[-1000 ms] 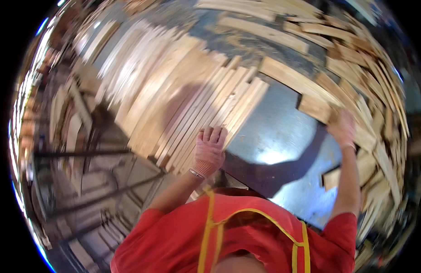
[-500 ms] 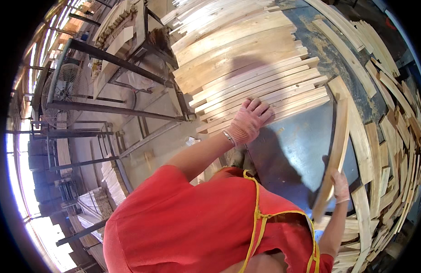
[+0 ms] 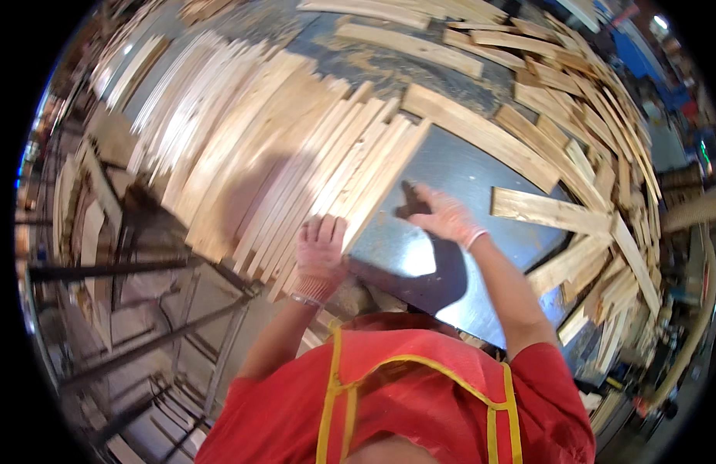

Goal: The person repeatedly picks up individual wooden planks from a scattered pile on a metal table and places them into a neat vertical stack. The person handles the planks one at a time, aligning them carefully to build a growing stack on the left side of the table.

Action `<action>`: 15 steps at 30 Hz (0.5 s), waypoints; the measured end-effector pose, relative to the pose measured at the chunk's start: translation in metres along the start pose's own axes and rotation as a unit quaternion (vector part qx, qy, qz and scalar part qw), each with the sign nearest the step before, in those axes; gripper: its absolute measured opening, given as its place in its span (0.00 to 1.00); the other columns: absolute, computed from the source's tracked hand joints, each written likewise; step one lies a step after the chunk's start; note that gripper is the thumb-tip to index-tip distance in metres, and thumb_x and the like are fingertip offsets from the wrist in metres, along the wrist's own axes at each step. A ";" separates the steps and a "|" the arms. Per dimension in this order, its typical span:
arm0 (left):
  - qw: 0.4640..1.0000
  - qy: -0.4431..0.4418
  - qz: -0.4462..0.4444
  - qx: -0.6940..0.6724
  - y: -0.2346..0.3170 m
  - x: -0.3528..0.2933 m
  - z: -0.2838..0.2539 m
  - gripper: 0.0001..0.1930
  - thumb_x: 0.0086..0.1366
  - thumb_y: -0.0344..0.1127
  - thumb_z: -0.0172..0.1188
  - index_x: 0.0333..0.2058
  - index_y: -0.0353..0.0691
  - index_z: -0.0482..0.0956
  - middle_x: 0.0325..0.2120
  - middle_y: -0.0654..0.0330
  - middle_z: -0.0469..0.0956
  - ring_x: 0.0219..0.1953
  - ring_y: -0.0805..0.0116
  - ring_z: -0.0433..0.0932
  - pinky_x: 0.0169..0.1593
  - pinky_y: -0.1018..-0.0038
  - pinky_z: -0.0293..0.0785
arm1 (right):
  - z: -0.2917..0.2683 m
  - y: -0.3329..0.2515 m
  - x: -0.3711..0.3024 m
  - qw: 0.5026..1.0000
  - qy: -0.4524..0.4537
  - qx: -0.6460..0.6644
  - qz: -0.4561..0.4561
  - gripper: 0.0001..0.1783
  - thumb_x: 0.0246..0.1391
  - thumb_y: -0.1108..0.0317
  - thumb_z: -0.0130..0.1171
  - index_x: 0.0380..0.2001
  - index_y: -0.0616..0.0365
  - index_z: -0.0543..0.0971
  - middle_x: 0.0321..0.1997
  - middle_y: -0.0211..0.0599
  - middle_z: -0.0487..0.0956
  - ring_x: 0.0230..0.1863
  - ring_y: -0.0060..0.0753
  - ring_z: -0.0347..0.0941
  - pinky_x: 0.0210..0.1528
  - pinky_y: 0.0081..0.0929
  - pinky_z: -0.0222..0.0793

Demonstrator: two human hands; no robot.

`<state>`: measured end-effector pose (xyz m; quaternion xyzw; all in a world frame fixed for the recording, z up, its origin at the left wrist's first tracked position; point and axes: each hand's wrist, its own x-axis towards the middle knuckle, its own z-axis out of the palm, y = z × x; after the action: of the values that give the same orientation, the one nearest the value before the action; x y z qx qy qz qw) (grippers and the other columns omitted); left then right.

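My left hand, in a pale pinkish knit glove, rests on the near ends of a row of light wooden strips. Its fingers lie over the strips near the row's right side, not wrapped round any one. To the right, my right hand, gloved as well, is over a smooth metal tabletop. Its fingers point toward the row and the thumb stands apart; I see no board in it. A dark patch beside its fingertips looks like a shadow. The outermost strip borders the bare metal.
Wider boards continue the row leftward. One long board lies along the metal's far edge, another juts over its right side. A jumbled wood heap fills the right. Dark metal frames stand at lower left.
My right hand has let go of the long board it held and moved in toward the row. My left hand remains on the strips, nearer their close ends. The whole view has turned rightward.
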<state>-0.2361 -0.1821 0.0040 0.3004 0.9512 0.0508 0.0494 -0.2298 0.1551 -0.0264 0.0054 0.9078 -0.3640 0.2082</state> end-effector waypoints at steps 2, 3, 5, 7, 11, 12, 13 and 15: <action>0.998 0.032 -0.022 0.053 0.005 -0.007 0.020 0.46 0.56 0.47 0.72 0.72 0.39 0.67 0.68 0.48 0.69 0.72 0.42 0.63 0.75 0.48 0.57 | -0.068 0.024 -0.047 0.961 0.024 -0.267 0.065 0.56 0.49 0.48 0.75 0.79 0.50 0.63 0.78 0.49 0.70 0.77 0.59 0.64 0.77 0.55 0.58; 0.998 0.031 -0.014 0.048 0.014 -0.003 0.017 0.46 0.55 0.46 0.72 0.71 0.39 0.67 0.68 0.47 0.69 0.72 0.41 0.63 0.75 0.48 0.58 | -0.090 0.046 -0.071 0.925 0.029 -0.364 0.107 0.60 0.45 0.50 0.77 0.80 0.46 0.60 0.79 0.45 0.68 0.78 0.58 0.63 0.77 0.60 0.56; 0.999 0.029 -0.005 0.042 0.034 0.010 0.005 0.45 0.54 0.43 0.72 0.71 0.38 0.67 0.68 0.46 0.69 0.73 0.40 0.63 0.75 0.46 0.59 | -0.117 0.108 -0.104 0.900 -0.002 -0.410 0.151 0.61 0.42 0.55 0.79 0.79 0.40 0.61 0.76 0.42 0.69 0.76 0.56 0.65 0.76 0.62 0.58; 0.995 0.069 0.068 0.010 0.058 0.019 0.015 0.46 0.53 0.43 0.72 0.70 0.38 0.68 0.68 0.46 0.69 0.72 0.39 0.64 0.74 0.45 0.60 | -0.124 0.128 -0.115 0.916 -0.033 -0.369 0.152 0.58 0.42 0.58 0.79 0.77 0.40 0.64 0.74 0.44 0.71 0.73 0.53 0.68 0.75 0.59 0.61; 0.983 0.010 0.156 -0.091 0.143 0.050 0.018 0.50 0.47 0.49 0.79 0.68 0.38 0.70 0.66 0.47 0.70 0.70 0.40 0.67 0.72 0.43 0.62 | -0.075 0.092 -0.113 0.947 0.063 -0.293 -0.117 0.45 0.43 0.60 0.77 0.68 0.48 0.74 0.60 0.49 0.81 0.66 0.52 0.76 0.69 0.50 0.68; 0.979 -0.021 0.161 -0.120 0.163 0.053 0.020 0.51 0.46 0.50 0.81 0.68 0.38 0.70 0.65 0.47 0.70 0.70 0.40 0.67 0.72 0.44 0.62 | -0.082 0.074 -0.121 0.924 0.145 -0.285 -0.209 0.41 0.44 0.61 0.76 0.65 0.51 0.76 0.57 0.50 0.83 0.65 0.54 0.77 0.68 0.49 0.70; 0.981 -0.066 0.158 -0.094 0.181 0.059 0.024 0.54 0.44 0.54 0.83 0.68 0.41 0.69 0.64 0.50 0.70 0.71 0.43 0.66 0.72 0.43 0.62 | -0.107 0.083 -0.120 0.941 0.159 -0.231 -0.188 0.41 0.44 0.60 0.76 0.64 0.52 0.77 0.57 0.50 0.83 0.65 0.55 0.76 0.68 0.50 0.70; 0.983 -0.123 0.125 -0.061 0.197 0.060 0.037 0.55 0.44 0.55 0.83 0.69 0.42 0.67 0.65 0.52 0.70 0.71 0.45 0.66 0.72 0.44 0.62 | -0.192 0.093 -0.133 0.971 0.148 -0.165 -0.088 0.44 0.41 0.57 0.78 0.65 0.53 0.78 0.63 0.50 0.80 0.67 0.57 0.74 0.69 0.50 0.69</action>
<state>-0.1687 0.0153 -0.0120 0.4174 0.8879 0.0772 0.1773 -0.1655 0.3699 0.0876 -0.0548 0.9730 -0.2210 0.0367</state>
